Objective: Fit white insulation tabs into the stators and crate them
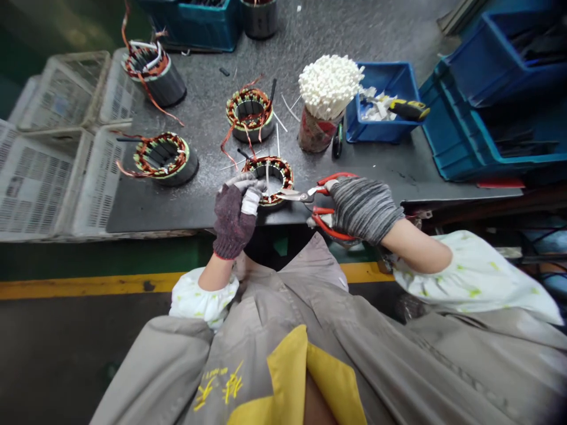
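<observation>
A copper-wound motor stator sits near the table's front edge, with a white strip standing across its opening. My left hand, in a dark knitted glove with white tape on a finger, is at the stator's left rim. Its fingers are bent together there, and what they pinch is too small to make out. In my right hand, gloved in grey stripes, are red-handled scissors. The handles are spread, and the blades point left over the stator's right rim.
More stators stand behind and to the left. A can packed with white sticks is beside a blue bin holding scraps and a yellow-black tool. Teal crates line the right, white baskets the left.
</observation>
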`<action>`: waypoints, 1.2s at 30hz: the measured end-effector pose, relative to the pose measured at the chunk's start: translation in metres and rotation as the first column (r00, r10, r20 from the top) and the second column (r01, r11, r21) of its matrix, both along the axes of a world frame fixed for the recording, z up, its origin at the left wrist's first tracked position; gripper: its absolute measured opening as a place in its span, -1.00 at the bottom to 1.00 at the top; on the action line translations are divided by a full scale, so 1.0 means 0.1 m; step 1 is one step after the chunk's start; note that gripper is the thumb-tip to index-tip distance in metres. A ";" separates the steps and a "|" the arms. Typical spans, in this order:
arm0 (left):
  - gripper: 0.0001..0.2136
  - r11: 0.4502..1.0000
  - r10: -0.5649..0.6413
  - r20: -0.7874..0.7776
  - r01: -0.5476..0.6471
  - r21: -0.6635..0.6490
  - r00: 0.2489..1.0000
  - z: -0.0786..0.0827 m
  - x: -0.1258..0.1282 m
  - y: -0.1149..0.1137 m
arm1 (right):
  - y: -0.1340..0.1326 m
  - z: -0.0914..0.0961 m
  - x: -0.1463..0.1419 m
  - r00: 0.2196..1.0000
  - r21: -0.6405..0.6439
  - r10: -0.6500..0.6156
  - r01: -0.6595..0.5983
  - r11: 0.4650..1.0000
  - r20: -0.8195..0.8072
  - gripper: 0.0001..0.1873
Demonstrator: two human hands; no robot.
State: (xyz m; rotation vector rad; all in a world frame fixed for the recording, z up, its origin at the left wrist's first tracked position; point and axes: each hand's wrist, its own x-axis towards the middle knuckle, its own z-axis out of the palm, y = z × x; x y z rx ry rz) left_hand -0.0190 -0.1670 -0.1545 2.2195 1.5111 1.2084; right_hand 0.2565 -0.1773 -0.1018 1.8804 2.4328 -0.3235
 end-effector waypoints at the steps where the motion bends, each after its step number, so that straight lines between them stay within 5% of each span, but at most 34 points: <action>1: -0.62 1.000 0.000 0.037 0.000 -0.007 0.999 -0.01 0.00 0.00 | -0.01 0.04 -0.05 0.999 -0.013 0.034 -0.033 0.999 0.023 -0.32; 6: -0.58 0.999 0.010 0.041 -0.008 -0.052 0.999 -0.03 -0.04 0.00 | 0.08 0.18 -0.24 0.996 -0.044 0.075 -0.074 0.996 0.039 -0.51; 10: -0.61 0.999 -0.002 0.053 0.005 -0.053 0.999 0.05 -0.06 -0.04 | 0.19 0.15 -0.07 0.991 -0.072 0.031 -0.021 0.997 0.133 -0.51; 16: -0.69 0.993 -0.052 -0.318 0.083 0.083 0.947 0.22 0.20 -0.06 | 0.35 -0.16 0.36 0.969 0.068 -0.247 0.245 0.967 0.011 -0.45; 22: -0.66 0.987 -0.130 -0.583 0.049 -0.153 0.802 0.19 0.35 0.08 | 0.28 -0.60 0.20 0.979 0.260 -0.167 0.193 0.946 -0.119 -0.55; 26: -0.69 0.955 -0.183 -0.505 0.031 -0.294 0.844 0.23 0.14 0.04 | 0.20 -0.97 0.15 0.954 0.423 -0.057 0.184 0.887 -0.293 -0.55; 29: -0.65 0.933 -0.075 -0.166 0.010 -0.360 0.983 0.30 -0.12 0.04 | 0.20 -1.14 0.19 0.925 0.475 0.019 0.178 0.862 -0.379 -0.56; 31: -0.59 0.931 0.048 0.017 -0.039 -0.363 0.999 0.40 -0.33 0.06 | 0.22 -1.17 0.21 0.913 0.495 0.057 0.166 0.853 -0.403 -0.56; 33: -0.56 0.940 0.143 0.020 -0.130 -0.314 0.989 0.57 -0.53 0.10 | 0.22 -1.17 0.23 0.908 0.515 0.088 0.150 0.844 -0.409 -0.57; 36: -0.57 0.942 0.262 -0.220 -0.298 -0.153 0.940 0.83 -0.80 0.24 | 0.22 -1.13 0.24 0.908 0.545 0.108 0.145 0.826 -0.406 -0.60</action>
